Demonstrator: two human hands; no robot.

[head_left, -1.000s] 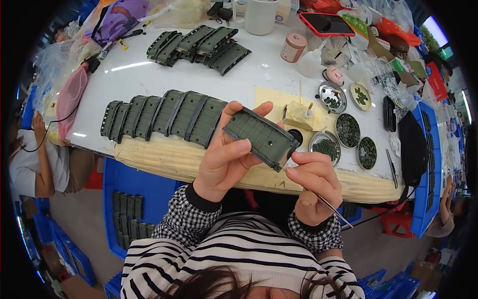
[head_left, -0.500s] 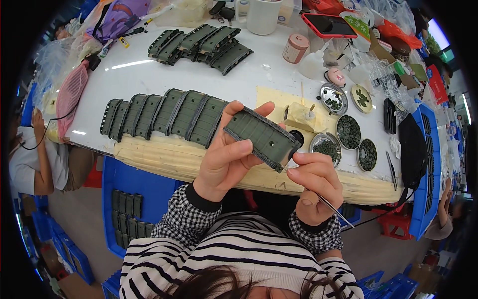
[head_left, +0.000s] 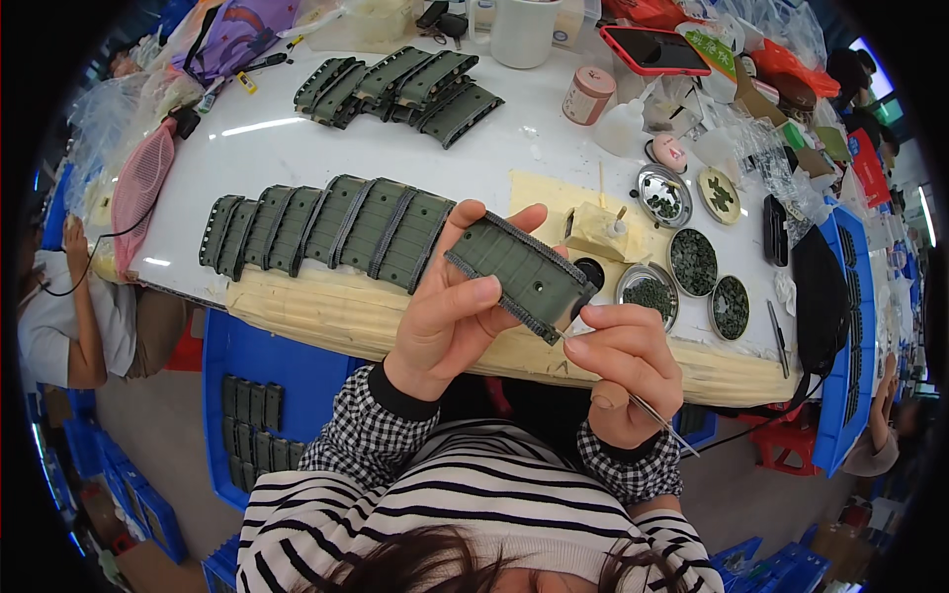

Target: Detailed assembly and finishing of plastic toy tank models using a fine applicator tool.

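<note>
My left hand (head_left: 435,326) grips a dark green curved plastic part (head_left: 514,272) with ribbed dark edges, thumb on its face and fingers behind it. The part is tilted above the table's front edge. My right hand (head_left: 633,361) is closed round a slim silver metal tool (head_left: 664,423), whose tip is at the part's lower right corner. Whether that tip touches the part is too small to tell. Left of my hands, a row of similar green parts (head_left: 341,222) lies on the table, and another pile of them (head_left: 395,87) sits farther back.
Round tins of small dark green pieces (head_left: 691,263) stand right of my hands, near a pale yellow block (head_left: 595,233). A pink jar (head_left: 589,96), a white mug (head_left: 524,35) and a red-cased phone (head_left: 654,51) are behind. A blue bin (head_left: 287,346) sits below the table.
My right hand and the tool have shifted very slightly, the tool's rear end a little lower. My left hand and the green part are almost unmoved.
</note>
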